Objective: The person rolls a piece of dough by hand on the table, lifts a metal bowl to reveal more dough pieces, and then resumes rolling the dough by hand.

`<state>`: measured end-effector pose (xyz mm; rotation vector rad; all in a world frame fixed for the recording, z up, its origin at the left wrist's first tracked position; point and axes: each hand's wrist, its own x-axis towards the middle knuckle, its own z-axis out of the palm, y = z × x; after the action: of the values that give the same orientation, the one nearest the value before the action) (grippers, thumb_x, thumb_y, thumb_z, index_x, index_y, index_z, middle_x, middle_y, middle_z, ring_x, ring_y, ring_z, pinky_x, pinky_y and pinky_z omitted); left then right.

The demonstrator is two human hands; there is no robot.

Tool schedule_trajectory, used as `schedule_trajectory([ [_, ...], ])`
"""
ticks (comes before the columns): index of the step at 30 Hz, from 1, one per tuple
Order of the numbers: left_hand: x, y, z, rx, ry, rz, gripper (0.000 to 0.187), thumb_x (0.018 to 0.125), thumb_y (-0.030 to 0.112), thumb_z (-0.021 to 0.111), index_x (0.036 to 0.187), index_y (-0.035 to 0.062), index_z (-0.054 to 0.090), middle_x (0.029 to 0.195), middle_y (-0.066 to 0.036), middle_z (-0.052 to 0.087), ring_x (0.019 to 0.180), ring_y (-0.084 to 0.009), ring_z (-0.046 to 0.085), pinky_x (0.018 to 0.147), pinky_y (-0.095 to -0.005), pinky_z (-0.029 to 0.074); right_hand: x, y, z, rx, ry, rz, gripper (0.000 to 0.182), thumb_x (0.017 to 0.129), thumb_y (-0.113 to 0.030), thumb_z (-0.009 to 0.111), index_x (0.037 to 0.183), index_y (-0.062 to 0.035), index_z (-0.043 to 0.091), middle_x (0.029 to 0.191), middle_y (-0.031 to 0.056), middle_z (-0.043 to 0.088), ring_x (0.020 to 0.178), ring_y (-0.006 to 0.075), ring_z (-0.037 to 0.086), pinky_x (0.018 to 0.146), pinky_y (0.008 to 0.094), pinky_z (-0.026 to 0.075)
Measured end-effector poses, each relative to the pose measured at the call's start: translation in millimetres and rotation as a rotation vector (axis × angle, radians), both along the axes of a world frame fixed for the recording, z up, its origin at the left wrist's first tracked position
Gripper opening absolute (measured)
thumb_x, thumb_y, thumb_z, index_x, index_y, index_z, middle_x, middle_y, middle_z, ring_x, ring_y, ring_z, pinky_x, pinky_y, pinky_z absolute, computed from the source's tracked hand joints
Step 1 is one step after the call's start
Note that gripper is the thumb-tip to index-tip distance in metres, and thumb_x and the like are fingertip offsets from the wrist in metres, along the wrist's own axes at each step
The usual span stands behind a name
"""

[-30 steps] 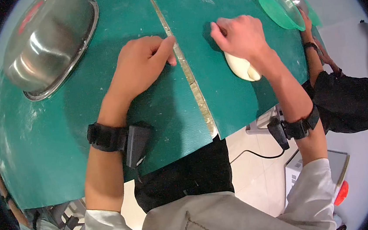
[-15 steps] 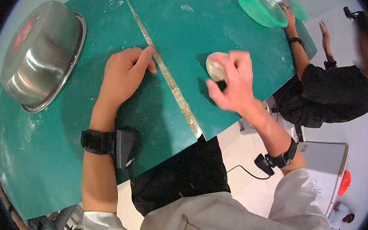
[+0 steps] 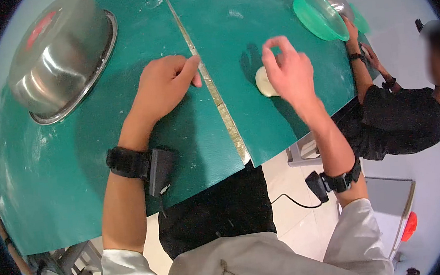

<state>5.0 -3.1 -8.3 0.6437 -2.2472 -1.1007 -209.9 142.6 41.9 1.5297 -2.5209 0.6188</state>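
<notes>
A pale, rounded lump like dough [image 3: 264, 83] sits on the green tabletop [image 3: 245, 125], partly behind my right hand [image 3: 290, 71]. That hand is raised over the lump's right side, thumb and forefinger curled close together; anything between the fingertips is too small to make out. My left hand [image 3: 168, 84] rests on the table with its fingers curled under, its thumb beside the metallic strip [image 3: 215, 95] that crosses the surface. Whatever the left fingers hold, if anything, is hidden.
A large upturned steel basin [image 3: 61, 57] stands at the left. At the upper right are a green plastic basin [image 3: 314, 16] and a steel bowl [image 3: 335, 1], beside a co-worker in black [image 3: 401, 116]. Another person's arm shows at the left edge.
My right hand has lifted away from the lump, its fingers drawing together. The co-worker's raised hand has come down to the table edge. The whole view has shifted slightly.
</notes>
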Motion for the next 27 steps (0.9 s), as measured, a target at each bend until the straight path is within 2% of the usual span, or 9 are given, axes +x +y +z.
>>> schedule_trajectory([
  [2,0.4,1.5,3.5,-0.017,0.0,0.015,0.047,0.101,0.037,0.051,0.071,0.0062,0.071,0.067,-0.012,0.061,0.065,-0.0293,0.06,0.065,-0.0407,0.046,-6.9,-26.9,0.6,0.076,0.072,-0.012,0.031,0.096,-0.036,0.054,0.107,-0.0098,0.065,0.074,0.0155,0.068,0.072,0.0396,0.067,0.068,0.0491,0.053],
  [4,-0.9,-0.2,-2.0,-0.003,-0.011,0.017,0.047,0.101,0.037,0.052,0.071,0.0066,0.071,0.066,-0.012,0.061,0.065,-0.0294,0.06,0.065,-0.0408,0.046,-20.8,-50.2,-9.5,0.151,0.143,-0.035,0.035,0.096,-0.037,0.054,0.114,-0.0086,0.063,0.082,0.0174,0.069,0.079,0.0379,0.067,0.072,0.0469,0.052],
  [6,-3.0,-1.7,-1.5,-0.001,-0.008,0.024,0.046,0.101,0.037,0.052,0.071,0.007,0.071,0.066,-0.011,0.061,0.064,-0.0295,0.06,0.066,-0.0408,0.046,-35.5,-71.2,-20.0,-0.1,0.32,0.169,0.038,0.093,-0.036,0.056,0.116,-0.0073,0.064,0.105,0.0179,0.07,0.101,0.0379,0.067,0.085,0.0496,0.054],
  [7,-1.5,0.0,1.3,0.009,-0.029,0.016,0.046,0.103,0.035,0.051,0.072,0.0055,0.071,0.068,-0.011,0.061,0.065,-0.0252,0.058,0.065,-0.038,0.044,-40.9,-78.5,-19.0,-0.008,0.326,0.179,0.044,0.092,-0.036,0.057,0.123,-0.0057,0.063,0.122,0.0178,0.064,0.117,0.0351,0.06,0.097,0.0479,0.048],
  [12,-0.7,-1.2,5.9,0.007,-0.124,0.01,0.046,0.105,0.032,0.051,0.074,0.0038,0.07,0.071,-0.01,0.062,0.067,-0.0206,0.057,0.066,-0.0349,0.043,-56.5,-101.7,-37.7,-0.175,0.417,0.224,0.048,0.093,-0.038,0.056,0.129,-0.0055,0.06,0.125,0.0179,0.063,0.12,0.0353,0.058,0.106,0.0485,0.041],
  [14,-2.6,-0.4,-0.5,0.017,-0.018,0.028,0.045,0.1,0.037,0.053,0.072,0.0073,0.072,0.067,-0.012,0.061,0.065,-0.0302,0.059,0.064,-0.0418,0.045,-57.0,-96.1,-39.0,-0.174,0.371,0.222,0.05,0.094,-0.039,0.056,0.13,-0.0053,0.059,0.126,0.0182,0.062,0.12,0.0355,0.057,0.107,0.0485,0.039],
  [16,-3.3,0.8,-0.8,0.014,-0.003,0.027,0.045,0.1,0.037,0.053,0.072,0.0071,0.072,0.068,-0.013,0.061,0.066,-0.0306,0.059,0.065,-0.042,0.045,-51.7,-85.1,-38.0,-0.222,0.238,0.281,0.051,0.097,-0.042,0.054,0.132,-0.0049,0.058,0.13,0.0187,0.061,0.121,0.0352,0.057,0.107,0.0485,0.039],
  [21,-2.0,-0.6,2.9,0.006,-0.01,0.025,0.045,0.101,0.036,0.052,0.072,0.0069,0.071,0.069,-0.013,0.061,0.069,-0.031,0.06,0.067,-0.0426,0.045,-39.6,-33.8,-30.6,0.067,0.005,0.372,0.061,0.103,-0.046,0.041,0.15,-0.0058,0.042,0.156,0.018,0.041,0.148,0.0347,0.033,0.12,0.0535,0.022],
  [27,1.0,1.2,4.5,-0.009,-0.01,0.023,0.045,0.102,0.034,0.051,0.073,0.0074,0.071,0.069,-0.012,0.061,0.072,-0.0307,0.06,0.068,-0.0427,0.045,-23.5,31.9,-18.5,0.108,-0.045,0.52,0.068,0.1,-0.042,0.047,0.154,-0.0027,0.034,0.16,0.019,0.034,0.15,0.0377,0.028,0.122,0.0538,0.019],
])
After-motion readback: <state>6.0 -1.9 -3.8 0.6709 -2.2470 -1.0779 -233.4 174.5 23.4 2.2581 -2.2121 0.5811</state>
